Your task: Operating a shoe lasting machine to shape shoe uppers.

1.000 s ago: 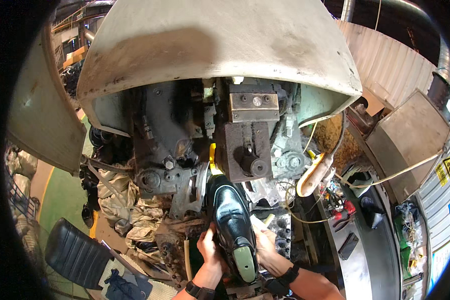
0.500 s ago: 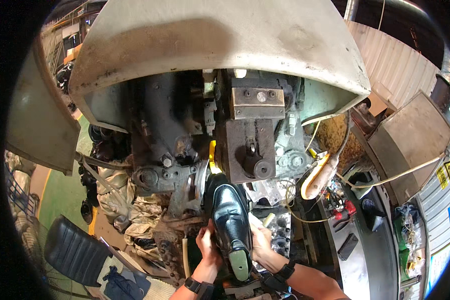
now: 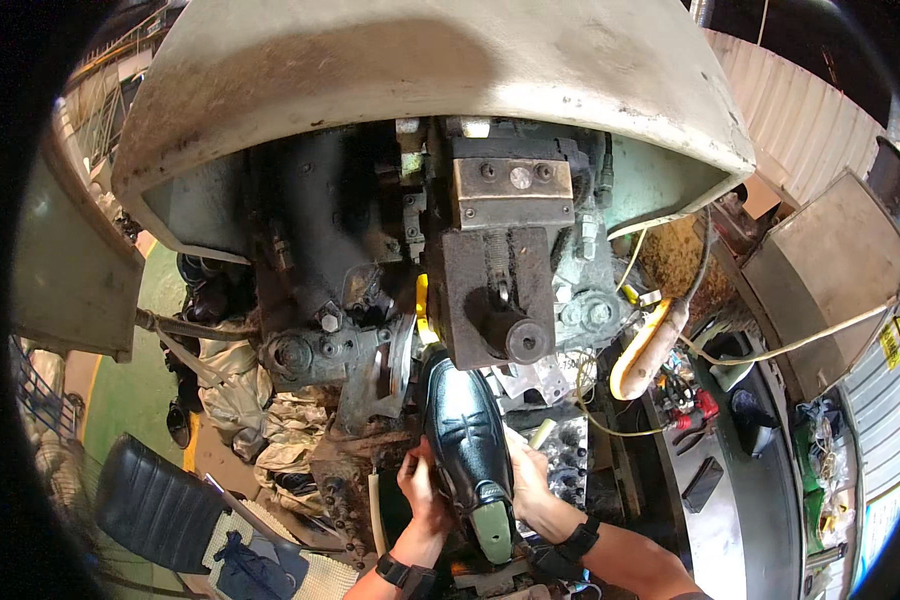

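A black leather shoe (image 3: pixel 464 425) is held between my two hands, its toe pointing away from me toward the machine. From the shoe's opening shows a green shoe last (image 3: pixel 492 530), nearest to me. My left hand (image 3: pixel 422 490) grips the shoe's left side toward the heel, and my right hand (image 3: pixel 530 478) grips the right side. Both hands' fingertips are partly hidden by the shoe. The toe lies just below a yellow strip (image 3: pixel 425 310), beside a round metal wheel (image 3: pixel 402 355) and close to the dark machine block (image 3: pixel 495 300). Contact with the wheel cannot be made out.
A large pale machine hood (image 3: pixel 420 70) arches over the work. To the right hangs a lamp (image 3: pixel 650 352) on a cable, above a side bench (image 3: pixel 715 540) with tools and a dark block. At left are a black chair (image 3: pixel 155 500) and crumpled cloth bags (image 3: pixel 235 390).
The shoe has turned slightly in my hands, its toe shifting up and left and its heel end a little right. More of its upper catches the light. Both hands keep their hold.
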Available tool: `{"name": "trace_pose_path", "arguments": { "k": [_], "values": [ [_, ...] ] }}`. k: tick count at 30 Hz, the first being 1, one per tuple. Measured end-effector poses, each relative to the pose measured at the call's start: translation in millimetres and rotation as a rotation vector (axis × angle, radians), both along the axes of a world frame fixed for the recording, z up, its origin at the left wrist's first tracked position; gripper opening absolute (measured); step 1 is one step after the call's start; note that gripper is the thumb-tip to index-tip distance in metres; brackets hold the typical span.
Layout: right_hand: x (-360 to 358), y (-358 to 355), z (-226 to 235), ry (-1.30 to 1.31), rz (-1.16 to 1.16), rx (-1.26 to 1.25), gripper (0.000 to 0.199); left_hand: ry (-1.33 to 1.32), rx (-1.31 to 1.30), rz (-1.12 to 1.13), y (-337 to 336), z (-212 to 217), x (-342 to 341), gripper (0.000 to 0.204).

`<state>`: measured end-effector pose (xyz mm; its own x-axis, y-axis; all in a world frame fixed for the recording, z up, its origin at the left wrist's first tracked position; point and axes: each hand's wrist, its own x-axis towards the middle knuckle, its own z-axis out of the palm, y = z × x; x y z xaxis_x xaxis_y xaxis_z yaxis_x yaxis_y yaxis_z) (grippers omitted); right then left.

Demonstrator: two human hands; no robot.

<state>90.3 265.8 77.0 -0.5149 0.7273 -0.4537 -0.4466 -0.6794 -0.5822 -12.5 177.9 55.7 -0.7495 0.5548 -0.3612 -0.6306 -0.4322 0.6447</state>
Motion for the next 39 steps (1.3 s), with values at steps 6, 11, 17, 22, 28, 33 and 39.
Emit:
{"name": "trace_pose_path", "arguments": {
  "k": [6,11,17,22,28,33,39],
  "values": [
    [11,8,-7,-0.05,0.057,0.056,0.027,0.05,-0.043,-0.045,-3,21,0,0.022],
    [85,34,-6,-0.173,0.262,0.166,0.033,0.946,-0.552,0.292,-100,-72,-78,0.033],
    [150,33,-12,-0.473,0.084,0.179,0.033,1.04,-0.706,-0.079,-173,-199,-102,0.056],
    [173,23,15,-0.489,0.119,0.29,0.037,0.734,-0.907,0.384,-210,-225,-127,0.046],
    [249,11,-4,-0.575,-0.132,0.265,0.033,-0.345,-1.233,-0.173,-204,-327,-100,0.054],
    [235,2,-21,-0.551,-0.064,0.212,0.028,-0.284,-1.119,0.299,-231,-387,-95,0.064],
    [206,1,-21,-0.51,-0.005,0.295,0.031,0.482,-1.046,0.207,-261,-335,-97,0.065]
  ]
}}
